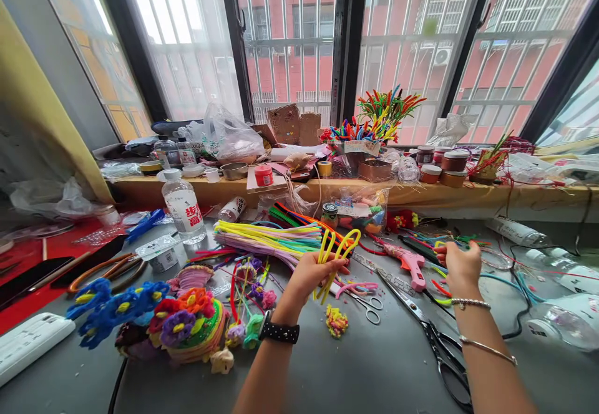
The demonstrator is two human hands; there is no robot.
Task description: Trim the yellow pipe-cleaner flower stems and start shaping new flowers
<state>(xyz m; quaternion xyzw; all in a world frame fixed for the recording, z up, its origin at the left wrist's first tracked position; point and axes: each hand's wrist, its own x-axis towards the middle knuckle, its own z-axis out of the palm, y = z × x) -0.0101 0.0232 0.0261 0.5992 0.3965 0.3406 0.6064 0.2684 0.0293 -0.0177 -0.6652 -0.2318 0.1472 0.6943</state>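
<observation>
My left hand [314, 274] is closed on yellow pipe cleaners [344, 242] bent into tall loops, their lower ends showing beneath the fingers. A thick bundle of pastel pipe cleaners [266, 237] lies just behind it. On the table below that hand is a small yellow and red fuzzy clump [337, 322]. My right hand [461, 267] is raised to the right, its fingers curled together; whatever they pinch is too small to make out. Beside it lies a pink glue gun [412, 264]. Large black-handled scissors [428, 327] and small scissors [369, 308] rest between my arms.
Fuzzy flower pieces [187, 323] crowd the left front, near a white power strip [30, 345]. An upright water bottle [182, 208] stands behind them; several bottles [568, 317] lie at the right. A black cable [517, 314] runs there. Jars [453, 161] and pipe-cleaner bunches line the sill.
</observation>
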